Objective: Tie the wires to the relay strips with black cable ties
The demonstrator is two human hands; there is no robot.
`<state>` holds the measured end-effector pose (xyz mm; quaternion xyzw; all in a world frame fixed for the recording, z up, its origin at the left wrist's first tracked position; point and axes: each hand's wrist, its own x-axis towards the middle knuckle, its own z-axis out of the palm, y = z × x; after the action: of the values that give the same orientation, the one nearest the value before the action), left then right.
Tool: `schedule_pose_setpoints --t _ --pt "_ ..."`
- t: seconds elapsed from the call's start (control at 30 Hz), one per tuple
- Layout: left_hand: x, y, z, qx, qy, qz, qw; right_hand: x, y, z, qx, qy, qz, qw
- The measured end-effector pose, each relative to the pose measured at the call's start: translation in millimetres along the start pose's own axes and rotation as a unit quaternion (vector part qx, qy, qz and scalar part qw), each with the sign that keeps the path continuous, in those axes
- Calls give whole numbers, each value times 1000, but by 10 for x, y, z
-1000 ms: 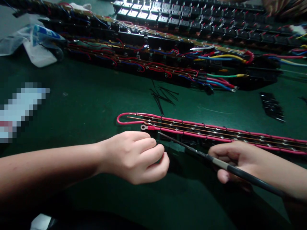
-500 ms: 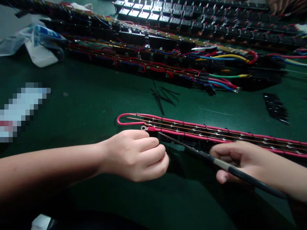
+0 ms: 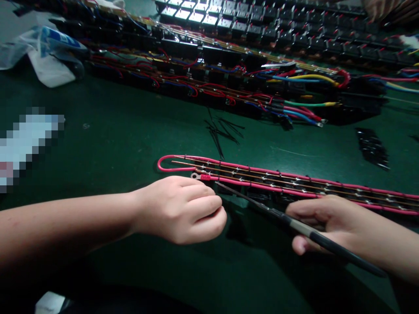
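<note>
A long black strip assembly lies on the green table, with bare copper-coloured rods along it. Red cable runs along both its edges, fastened with black ties, and bends into a loop at the left end. A ring terminal caps the near cable. Just below that end, my left hand is closed, fingers curled under; whatever it holds is hidden. My right hand grips a long slim tool with a black handle and pale band. Its thin tip points left, close to the strip's near edge beside my left hand.
Loose black cable ties lie beyond the strip, and a bundle of them rests at the right. Wired black assemblies fill the back. Plastic bags and a blurred-out object are at the left. Another person's hand shows top right.
The whole view has shifted slightly. My left hand has moved a little left, its fingers still curled. My right hand keeps hold of the tool, nearly unmoved against the strip.
</note>
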<state>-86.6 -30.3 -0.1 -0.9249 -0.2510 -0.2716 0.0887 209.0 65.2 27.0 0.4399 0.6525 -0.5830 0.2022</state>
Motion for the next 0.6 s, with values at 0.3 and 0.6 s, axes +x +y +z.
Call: schedule_pose_setpoints --t 0.3,0.6 --pt "-6 -31 10 -20 -8 -9 1000 -44 -147 86 -105 26 9 994" --pt "-39 -11 -3 -63 52 50 995 -91 -45 220 -351 156 -117 916"
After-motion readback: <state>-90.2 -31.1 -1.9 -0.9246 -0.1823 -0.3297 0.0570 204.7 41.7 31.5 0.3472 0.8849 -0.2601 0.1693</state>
